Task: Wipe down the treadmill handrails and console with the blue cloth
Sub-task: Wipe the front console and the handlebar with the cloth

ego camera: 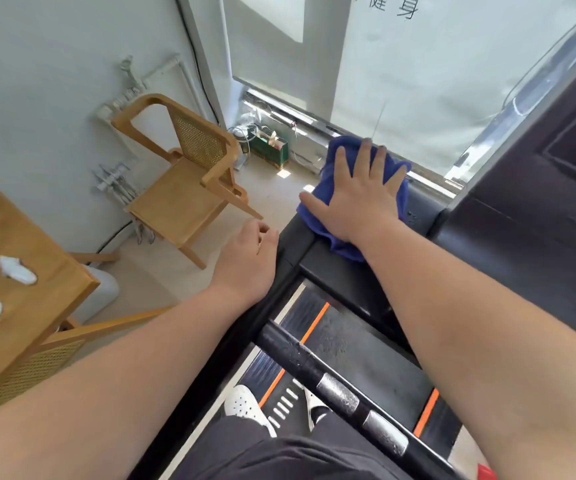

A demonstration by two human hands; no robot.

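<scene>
The blue cloth (328,202) lies bunched on the left end of the black treadmill console (529,209), where the left handrail (290,247) meets it. My right hand (359,199) presses flat on the cloth, fingers spread. My left hand (248,258) rests on the outer edge of the left handrail with its fingers curled, holding nothing. A black crossbar with silver sensor pads (338,386) runs below my arms. The treadmill belt (359,355) with orange stripes shows underneath.
A wooden chair with a cane back (182,171) stands to the left by the wall. A wooden table (12,271) with white items sits at the far left. A window with blinds (418,81) is ahead. My white shoes (245,407) stand on the treadmill.
</scene>
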